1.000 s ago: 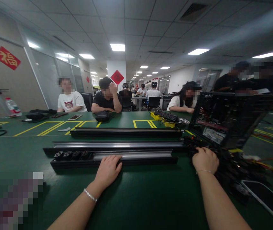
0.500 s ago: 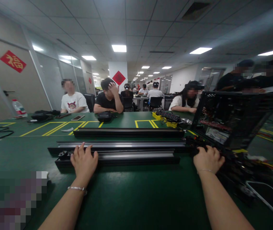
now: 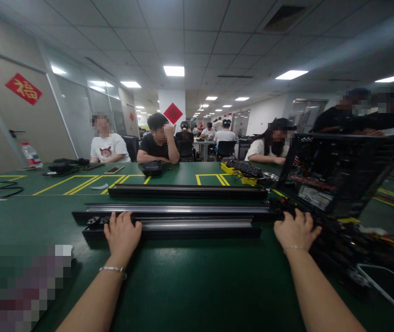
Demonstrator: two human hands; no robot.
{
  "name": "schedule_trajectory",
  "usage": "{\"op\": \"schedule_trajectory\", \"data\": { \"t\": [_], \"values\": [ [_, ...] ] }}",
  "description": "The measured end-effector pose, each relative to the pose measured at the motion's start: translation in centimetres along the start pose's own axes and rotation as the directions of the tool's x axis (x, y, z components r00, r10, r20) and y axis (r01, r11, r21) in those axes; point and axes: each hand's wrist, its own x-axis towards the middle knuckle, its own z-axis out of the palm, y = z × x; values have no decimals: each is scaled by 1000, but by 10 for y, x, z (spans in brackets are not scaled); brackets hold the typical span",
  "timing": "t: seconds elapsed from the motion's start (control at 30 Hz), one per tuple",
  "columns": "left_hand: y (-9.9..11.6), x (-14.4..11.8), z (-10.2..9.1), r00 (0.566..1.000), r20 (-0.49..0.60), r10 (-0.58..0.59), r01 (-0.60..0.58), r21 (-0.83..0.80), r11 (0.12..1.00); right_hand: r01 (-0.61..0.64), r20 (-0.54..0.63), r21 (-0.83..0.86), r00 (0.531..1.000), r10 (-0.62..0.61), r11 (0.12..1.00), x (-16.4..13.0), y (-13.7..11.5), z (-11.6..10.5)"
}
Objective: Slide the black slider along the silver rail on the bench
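Three long black rails with a shiny metallic inner face lie crosswise on the green table. My left hand (image 3: 123, 234) rests over the left part of the nearest rail (image 3: 197, 226), palm down with fingers spread. Small dark fittings sit at that rail's left end. Behind it lie the middle rail (image 3: 183, 210) and the far rail (image 3: 190, 191). My right hand (image 3: 295, 231) is palm down beyond the rails' right ends, fingers apart and slightly bent, by a heap of dark parts (image 3: 342, 244). Whether its fingertips touch the heap I cannot tell.
An open black computer case (image 3: 338, 175) stands at right, with loose cables beside it. A framed flat panel (image 3: 391, 290) lies at lower right. A digital-display power strip (image 3: 247, 168), a phone (image 3: 114, 169) and a black pouch (image 3: 152, 168) lie farther back. Several people sit across the table.
My right hand has shifted slightly left. My left hand stays over the near rail, its fingers a little lower. The rails appear unmoved; the view has shifted slightly.
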Motion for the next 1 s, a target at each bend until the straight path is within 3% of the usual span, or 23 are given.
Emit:
{"op": "schedule_trajectory", "data": {
  "t": [0.1,0.23,0.37,0.47,0.63,1.0],
  "values": [
    [1,0,0,999,36,-3,4,-11,1000,152,-20,112,988,-150,982,-2,-19,-3],
    [0,1,-1,998,68,-4,6,-20,1000,358,46,302,920,-389,884,-20,-59,-5],
    [1,0,-3,997,73,-1,3,-16,1000,430,249,334,818,-518,839,-41,-86,-7],
    [1,0,-3,997,71,7,-7,-4,1000,434,369,316,763,-530,844,-44,-90,-10],
    [2,1,-2,998,62,26,-28,23,999,433,417,268,753,-509,861,-41,-89,-14],
    [1,0,1,994,11,108,-108,93,990,445,390,252,766,-511,859,-43,-91,-15]
  ]
}}
